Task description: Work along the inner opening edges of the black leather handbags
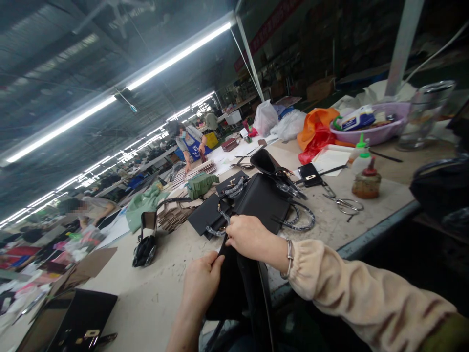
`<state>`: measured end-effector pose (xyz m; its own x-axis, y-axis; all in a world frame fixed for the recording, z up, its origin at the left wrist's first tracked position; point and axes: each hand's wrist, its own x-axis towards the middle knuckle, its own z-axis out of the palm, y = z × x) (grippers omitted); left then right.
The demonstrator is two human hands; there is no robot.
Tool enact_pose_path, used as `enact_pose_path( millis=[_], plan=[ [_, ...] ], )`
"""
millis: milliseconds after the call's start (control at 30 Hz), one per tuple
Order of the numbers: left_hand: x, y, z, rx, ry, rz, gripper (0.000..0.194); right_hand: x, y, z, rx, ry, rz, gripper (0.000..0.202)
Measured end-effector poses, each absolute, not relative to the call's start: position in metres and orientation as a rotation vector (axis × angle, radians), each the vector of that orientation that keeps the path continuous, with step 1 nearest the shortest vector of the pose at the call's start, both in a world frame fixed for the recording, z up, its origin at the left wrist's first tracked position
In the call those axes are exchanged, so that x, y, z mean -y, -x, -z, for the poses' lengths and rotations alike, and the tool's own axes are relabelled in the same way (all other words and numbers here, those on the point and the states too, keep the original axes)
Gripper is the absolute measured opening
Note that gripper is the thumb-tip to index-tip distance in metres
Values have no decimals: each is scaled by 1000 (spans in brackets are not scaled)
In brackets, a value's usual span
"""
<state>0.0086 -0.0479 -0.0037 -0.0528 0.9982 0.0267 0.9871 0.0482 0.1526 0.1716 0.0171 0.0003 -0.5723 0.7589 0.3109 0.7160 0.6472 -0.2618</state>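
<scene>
A black leather bag (234,288) hangs at the near table edge, between my hands. My left hand (202,278) pinches its upper edge from the left, thumb on top. Just above and to the right, my right hand (252,238) is closed on the same edge, its wrist in a bracelet and a beige sleeve. Beyond my right hand lies another black bag (262,200) with wrapped handles (302,217). A flat black bag piece (207,213) rests to its left. The lower part of the held bag is dark and partly hidden.
Scissors (346,206), a phone (310,175), a glue bottle (367,182) and a purple basin (388,129) are at the right. Brown pieces (172,215) and a small black bag (145,239) lie left of centre. Another black bag (78,318) is near left. A person (192,142) works across the table.
</scene>
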Motion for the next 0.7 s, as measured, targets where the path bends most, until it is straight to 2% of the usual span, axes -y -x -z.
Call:
enact_pose_path(
  millis=[400,533,700],
  plan=[
    [47,-12,5,-2174,-2094,-199,26,-18,-175,1,2443,1169,-177,22],
    [41,-12,3,-2121,-2054,-253,37,-16,-174,0,2433,1158,-183,21],
    [27,-17,6,-2072,-2126,-314,26,-16,-178,0,2425,1165,-187,18]
  ],
)
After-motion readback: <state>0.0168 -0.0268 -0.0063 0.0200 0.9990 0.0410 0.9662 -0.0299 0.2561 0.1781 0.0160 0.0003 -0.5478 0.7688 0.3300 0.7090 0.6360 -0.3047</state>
